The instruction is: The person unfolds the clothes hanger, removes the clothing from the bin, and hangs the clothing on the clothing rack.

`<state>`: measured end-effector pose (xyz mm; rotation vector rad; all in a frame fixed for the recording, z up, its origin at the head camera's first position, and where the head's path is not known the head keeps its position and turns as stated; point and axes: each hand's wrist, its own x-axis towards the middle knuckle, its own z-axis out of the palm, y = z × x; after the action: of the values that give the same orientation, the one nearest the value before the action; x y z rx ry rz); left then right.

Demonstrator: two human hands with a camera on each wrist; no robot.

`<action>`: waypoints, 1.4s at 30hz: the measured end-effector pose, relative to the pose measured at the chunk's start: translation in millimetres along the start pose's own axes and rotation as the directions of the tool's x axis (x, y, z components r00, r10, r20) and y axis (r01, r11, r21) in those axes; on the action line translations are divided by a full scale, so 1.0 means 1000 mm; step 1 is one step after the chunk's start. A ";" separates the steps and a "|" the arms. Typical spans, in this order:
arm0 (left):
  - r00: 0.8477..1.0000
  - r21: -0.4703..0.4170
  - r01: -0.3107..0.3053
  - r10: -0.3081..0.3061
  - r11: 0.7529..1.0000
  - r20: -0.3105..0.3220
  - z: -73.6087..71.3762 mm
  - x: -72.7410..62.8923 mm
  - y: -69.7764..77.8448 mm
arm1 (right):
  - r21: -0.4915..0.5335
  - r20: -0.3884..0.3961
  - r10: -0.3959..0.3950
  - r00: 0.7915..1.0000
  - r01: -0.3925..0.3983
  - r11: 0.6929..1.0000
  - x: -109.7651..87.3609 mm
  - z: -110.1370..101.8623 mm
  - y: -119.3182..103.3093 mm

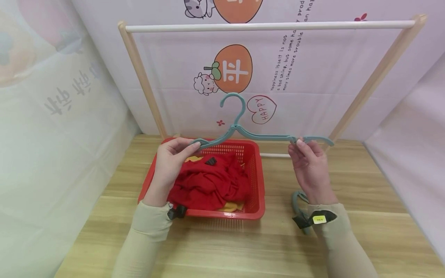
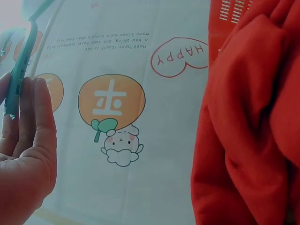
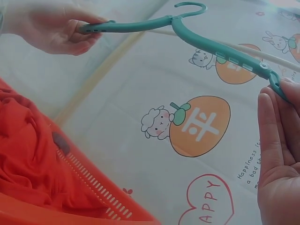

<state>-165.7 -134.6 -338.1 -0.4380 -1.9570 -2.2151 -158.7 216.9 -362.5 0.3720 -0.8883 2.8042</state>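
Observation:
A teal folding clothes hanger (image 1: 260,136) is held up by both hands, its hook pointing upward, above the red basket and the table. My left hand (image 1: 171,162) pinches the left arm's end between thumb and fingers; that arm's tip section looks folded back. At the other side my right hand (image 1: 311,168) pinches the right arm near its joint, and the end section sticks out past the fingers. Red cloth (image 1: 212,181) lies heaped in the red basket (image 1: 259,193) below, with bits of yellow cloth showing at its edges.
Behind the basket stands a rack with a white top rail (image 1: 271,26) and wooden posts (image 1: 144,81). Another teal hanger (image 1: 298,202), folded, lies on the wooden table (image 1: 243,247) by my right wrist, partly hidden by the sleeve. Printed white sheeting hangs behind the rack.

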 end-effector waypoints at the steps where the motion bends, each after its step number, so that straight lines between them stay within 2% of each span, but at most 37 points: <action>1: 1.000 0.005 -0.001 0.001 1.000 0.000 0.000 0.000 0.000 | -0.001 -0.001 0.001 1.000 -0.001 1.000 0.000 0.000 0.000; 17: 1.000 0.055 0.026 -0.026 0.998 -0.003 0.001 0.001 -0.001 | 0.015 -0.016 0.003 1.000 -0.003 1.000 -0.001 -0.002 0.000; 23: 0.999 0.061 -0.023 0.024 0.998 -0.022 0.001 0.000 -0.002 | -0.006 -0.011 0.007 1.000 -0.007 1.000 -0.002 -0.001 -0.001; 29: 0.994 0.057 -0.060 0.065 0.997 -0.088 0.004 0.000 -0.002 | -0.011 -0.007 0.003 1.000 -0.003 1.000 -0.002 -0.002 0.000; 36: 0.980 -0.006 -0.077 0.075 0.997 -0.187 0.005 -0.001 -0.002 | -0.021 -0.003 -0.010 1.000 0.010 1.000 -0.003 -0.003 0.002; 39: 0.971 -0.096 -0.107 0.083 0.990 -0.224 0.006 -0.001 -0.001 | -0.031 -0.003 -0.011 1.000 0.011 0.999 -0.003 -0.002 0.002; 42: 0.957 -0.219 -0.149 0.085 0.964 -0.276 0.007 0.001 -0.001 | -0.011 -0.014 -0.015 1.000 0.015 1.000 -0.003 -0.002 0.001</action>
<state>-165.9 -127.5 -337.7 -0.2615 -1.5011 -2.3025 -156.5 216.9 -365.9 0.3550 -0.8941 2.7840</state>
